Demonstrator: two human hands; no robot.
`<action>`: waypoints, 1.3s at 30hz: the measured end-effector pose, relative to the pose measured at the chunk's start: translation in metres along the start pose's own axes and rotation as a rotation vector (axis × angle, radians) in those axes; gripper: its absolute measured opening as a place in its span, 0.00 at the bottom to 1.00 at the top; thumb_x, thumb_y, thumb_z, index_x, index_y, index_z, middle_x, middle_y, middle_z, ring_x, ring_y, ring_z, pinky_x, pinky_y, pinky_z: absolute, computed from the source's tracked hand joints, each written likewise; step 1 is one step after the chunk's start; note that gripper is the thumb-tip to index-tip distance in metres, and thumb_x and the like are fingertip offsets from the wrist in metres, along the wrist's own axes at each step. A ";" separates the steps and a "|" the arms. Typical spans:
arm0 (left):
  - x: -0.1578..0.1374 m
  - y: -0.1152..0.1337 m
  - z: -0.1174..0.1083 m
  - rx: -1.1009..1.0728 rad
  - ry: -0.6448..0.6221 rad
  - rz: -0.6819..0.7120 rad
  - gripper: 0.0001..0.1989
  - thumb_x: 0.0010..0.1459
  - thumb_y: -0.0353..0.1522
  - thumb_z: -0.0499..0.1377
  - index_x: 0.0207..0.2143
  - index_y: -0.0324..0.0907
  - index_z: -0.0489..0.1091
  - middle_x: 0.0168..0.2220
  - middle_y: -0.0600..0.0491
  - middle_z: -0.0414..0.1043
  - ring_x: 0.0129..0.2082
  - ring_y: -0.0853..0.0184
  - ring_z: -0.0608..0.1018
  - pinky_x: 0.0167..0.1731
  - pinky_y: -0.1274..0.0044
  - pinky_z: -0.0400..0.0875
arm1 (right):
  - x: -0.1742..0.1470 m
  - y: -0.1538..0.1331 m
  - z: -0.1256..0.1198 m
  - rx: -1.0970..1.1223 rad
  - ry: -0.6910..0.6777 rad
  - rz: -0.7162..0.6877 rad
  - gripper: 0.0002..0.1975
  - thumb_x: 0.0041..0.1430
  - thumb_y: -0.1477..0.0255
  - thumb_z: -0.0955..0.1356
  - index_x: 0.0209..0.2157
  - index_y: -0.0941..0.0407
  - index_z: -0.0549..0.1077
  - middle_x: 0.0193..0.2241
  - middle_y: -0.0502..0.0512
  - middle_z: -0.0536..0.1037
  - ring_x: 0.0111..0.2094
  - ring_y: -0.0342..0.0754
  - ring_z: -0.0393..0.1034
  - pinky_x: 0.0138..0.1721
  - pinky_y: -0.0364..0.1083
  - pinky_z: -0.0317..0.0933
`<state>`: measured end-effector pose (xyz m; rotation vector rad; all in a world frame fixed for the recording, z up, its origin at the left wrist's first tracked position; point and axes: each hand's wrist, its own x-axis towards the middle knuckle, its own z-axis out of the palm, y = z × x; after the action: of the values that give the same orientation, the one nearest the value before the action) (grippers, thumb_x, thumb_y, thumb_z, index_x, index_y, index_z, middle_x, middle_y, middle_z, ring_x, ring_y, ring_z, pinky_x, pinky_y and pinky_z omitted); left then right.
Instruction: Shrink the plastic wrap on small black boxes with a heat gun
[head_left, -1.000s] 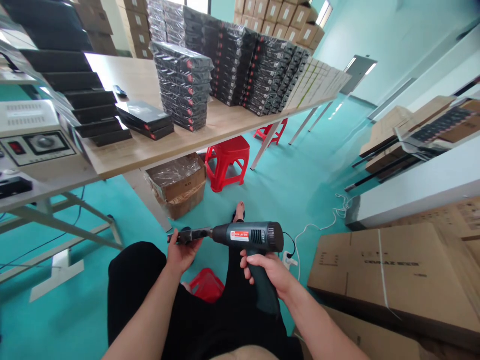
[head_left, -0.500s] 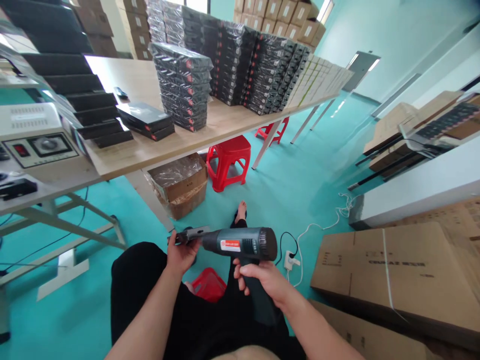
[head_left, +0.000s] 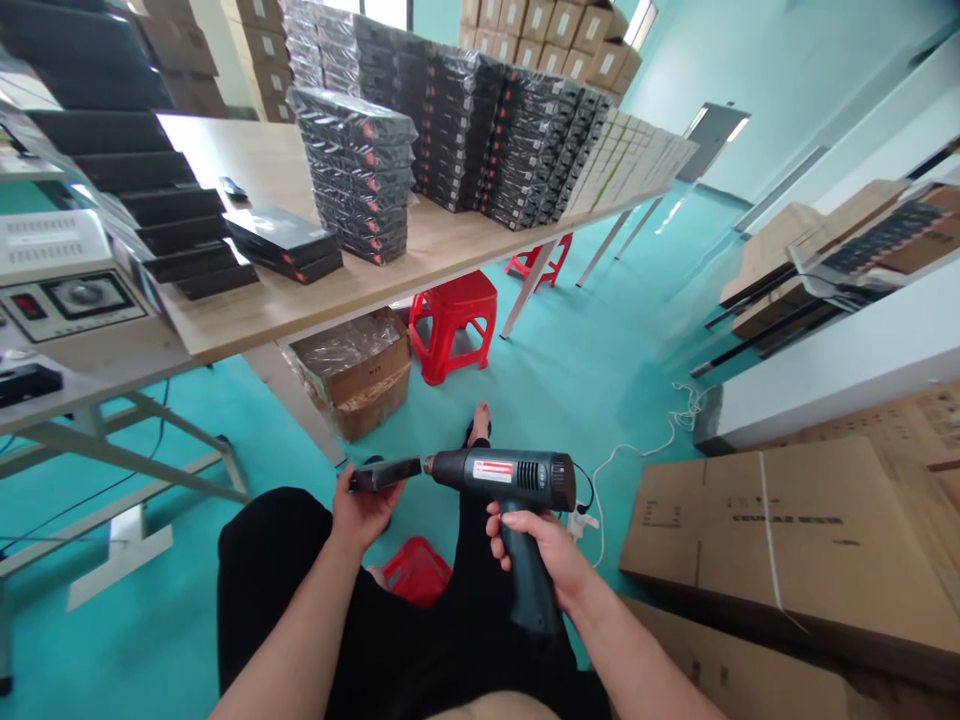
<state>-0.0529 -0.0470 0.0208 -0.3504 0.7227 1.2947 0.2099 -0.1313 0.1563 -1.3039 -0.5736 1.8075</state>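
Note:
My right hand (head_left: 544,548) is wrapped round the handle of a dark green heat gun (head_left: 517,480), which lies level with its nozzle pointing left. A red and white label is on its barrel. My left hand (head_left: 367,515) grips a flat black box (head_left: 386,473) from below, thumb at its left end. Only a small gap separates the nozzle tip from the box's right end. Both things are held above my lap, over the floor.
Ahead, a wooden table (head_left: 442,240) bears shrink-wrapped black boxes (head_left: 360,170) in stacks. A control unit (head_left: 64,300) stands at left. Below are a red stool (head_left: 455,320) and an open carton (head_left: 360,375). Large cartons (head_left: 735,530) and a white power cord (head_left: 637,450) are at right.
The heat gun has moved right, so its nozzle has drawn away from the black box. The box has turned in my left hand and shows a different face.

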 end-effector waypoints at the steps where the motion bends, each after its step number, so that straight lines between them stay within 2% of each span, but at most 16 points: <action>1: 0.000 0.001 -0.002 0.030 -0.047 -0.003 0.15 0.52 0.35 0.58 0.42 0.38 0.69 0.41 0.42 0.76 0.40 0.52 0.79 0.38 0.60 0.76 | -0.001 -0.001 -0.001 0.002 0.003 0.010 0.14 0.51 0.70 0.69 0.40 0.61 0.74 0.30 0.56 0.78 0.26 0.44 0.71 0.24 0.41 0.64; 3: 0.001 0.001 -0.004 0.097 -0.096 0.001 0.17 0.48 0.30 0.56 0.43 0.37 0.70 0.38 0.42 0.76 0.37 0.54 0.79 0.36 0.62 0.77 | -0.004 -0.002 -0.007 -0.002 0.007 0.027 0.14 0.52 0.69 0.69 0.40 0.60 0.74 0.30 0.56 0.78 0.26 0.44 0.71 0.24 0.41 0.64; 7: 0.005 -0.001 -0.003 0.166 0.005 0.044 0.23 0.36 0.25 0.53 0.39 0.36 0.71 0.32 0.45 0.77 0.30 0.56 0.79 0.32 0.64 0.76 | -0.013 -0.003 -0.022 -0.038 -0.005 0.048 0.14 0.52 0.69 0.69 0.41 0.59 0.74 0.32 0.56 0.78 0.27 0.45 0.71 0.25 0.42 0.64; 11: 0.011 -0.003 -0.003 0.192 0.088 0.084 0.21 0.31 0.25 0.51 0.32 0.38 0.69 0.26 0.48 0.74 0.26 0.58 0.78 0.29 0.67 0.75 | -0.024 0.001 -0.035 -0.075 -0.031 0.045 0.14 0.53 0.69 0.69 0.41 0.60 0.74 0.31 0.56 0.77 0.27 0.45 0.71 0.25 0.42 0.64; 15: 0.014 -0.003 -0.005 0.227 0.149 0.085 0.16 0.31 0.26 0.51 0.28 0.40 0.67 0.23 0.50 0.71 0.23 0.59 0.76 0.26 0.66 0.74 | -0.032 0.006 -0.038 -0.100 -0.056 0.049 0.14 0.53 0.70 0.68 0.42 0.60 0.74 0.32 0.57 0.77 0.26 0.45 0.71 0.25 0.42 0.64; 25: 0.016 -0.004 -0.007 0.196 0.208 0.091 0.12 0.35 0.26 0.52 0.28 0.42 0.64 0.22 0.52 0.69 0.22 0.61 0.74 0.28 0.68 0.73 | -0.032 0.007 -0.025 -0.174 -0.120 0.078 0.14 0.53 0.70 0.68 0.42 0.59 0.74 0.33 0.57 0.77 0.27 0.45 0.72 0.27 0.43 0.65; 30: 0.015 -0.005 -0.008 0.208 0.173 0.076 0.14 0.35 0.27 0.52 0.29 0.41 0.66 0.23 0.51 0.70 0.23 0.59 0.75 0.28 0.66 0.73 | -0.028 0.009 -0.017 -0.200 -0.097 0.035 0.14 0.53 0.69 0.68 0.42 0.59 0.74 0.33 0.57 0.77 0.27 0.45 0.72 0.27 0.44 0.65; 34: 0.016 -0.006 -0.008 0.216 0.166 0.079 0.15 0.34 0.28 0.52 0.30 0.41 0.67 0.23 0.49 0.72 0.22 0.58 0.76 0.27 0.65 0.73 | -0.030 0.010 -0.014 -0.235 -0.165 0.077 0.15 0.51 0.69 0.69 0.42 0.59 0.75 0.32 0.57 0.77 0.26 0.45 0.71 0.26 0.43 0.64; 39: 0.021 -0.012 -0.010 0.239 0.132 0.048 0.15 0.34 0.28 0.52 0.30 0.39 0.69 0.22 0.47 0.71 0.24 0.55 0.77 0.31 0.62 0.74 | -0.030 0.010 -0.008 -0.201 -0.129 0.032 0.16 0.51 0.69 0.69 0.42 0.59 0.75 0.33 0.57 0.77 0.26 0.45 0.71 0.27 0.43 0.65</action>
<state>-0.0425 -0.0402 -0.0022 -0.2262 0.9926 1.2222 0.2177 -0.1622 0.1627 -1.3412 -0.8271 1.9093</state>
